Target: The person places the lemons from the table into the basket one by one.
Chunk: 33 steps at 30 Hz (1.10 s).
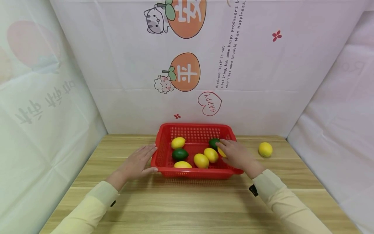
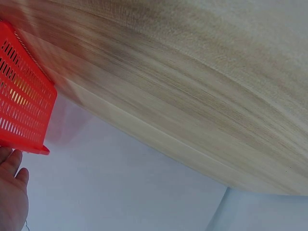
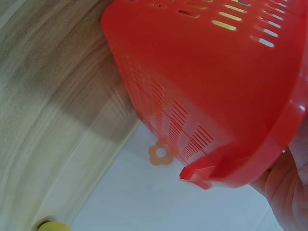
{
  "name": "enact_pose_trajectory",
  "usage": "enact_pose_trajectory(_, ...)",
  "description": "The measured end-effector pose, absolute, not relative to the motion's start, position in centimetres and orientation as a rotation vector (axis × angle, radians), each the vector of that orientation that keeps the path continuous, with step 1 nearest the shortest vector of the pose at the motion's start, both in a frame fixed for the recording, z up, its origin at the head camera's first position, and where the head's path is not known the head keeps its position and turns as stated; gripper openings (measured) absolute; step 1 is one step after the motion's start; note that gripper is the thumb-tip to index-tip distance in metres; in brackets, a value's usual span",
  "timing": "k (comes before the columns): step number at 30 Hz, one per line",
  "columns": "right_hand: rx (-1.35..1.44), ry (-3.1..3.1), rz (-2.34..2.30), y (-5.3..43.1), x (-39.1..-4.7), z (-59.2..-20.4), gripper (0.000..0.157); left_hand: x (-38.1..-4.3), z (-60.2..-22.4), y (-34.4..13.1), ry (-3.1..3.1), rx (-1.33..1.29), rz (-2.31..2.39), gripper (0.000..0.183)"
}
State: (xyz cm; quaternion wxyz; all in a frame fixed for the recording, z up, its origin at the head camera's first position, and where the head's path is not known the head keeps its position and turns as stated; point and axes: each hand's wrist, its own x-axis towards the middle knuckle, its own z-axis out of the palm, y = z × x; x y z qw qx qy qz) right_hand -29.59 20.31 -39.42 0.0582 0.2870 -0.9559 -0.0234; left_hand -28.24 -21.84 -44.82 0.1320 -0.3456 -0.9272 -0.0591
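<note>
A red plastic basket [image 1: 198,174] with slotted walls stands on the table. Inside lie several yellow lemons [image 1: 201,161] and two dark green lemon-shaped fruits [image 1: 180,154]. My left hand [image 1: 137,162] rests against the basket's left rim, fingers fairly straight and thumb near the front corner. Over the right side of the basket, my right hand [image 1: 238,154] holds a yellow lemon [image 1: 221,152] between thumb and fingers, partly hidden by the hand. From the right wrist, the basket wall [image 3: 202,86] covers the fingertips; only part of that hand [image 3: 284,187] shows.
One lemon [image 1: 265,149] sits on the wooden table [image 1: 187,208], right of the basket. A white printed cloth [image 1: 248,107] rises directly behind the basket, and more white cloth hangs along both sides.
</note>
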Motion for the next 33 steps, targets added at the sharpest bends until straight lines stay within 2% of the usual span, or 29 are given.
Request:
enact_pose_trajectory(12, 0.843, -2.939, -0.034, 20.35, -30.07, -40.01, 0.070, -28.21, -44.82, -21.84, -2.693, -1.004, -0.178, 0.084)
enact_pose_trajectory(20, 0.873, -2.877, -0.055, 20.56, -30.14, -40.24, 0.062, -28.20, -44.77, -21.82, -2.675, -1.010, -0.183, 0.084)
enact_pose_trajectory(33, 0.869, -2.849, 0.005, 21.09, -30.31, -40.28, 0.059, -28.23, -44.77, -21.67, -2.663, -1.016, -0.182, 0.083)
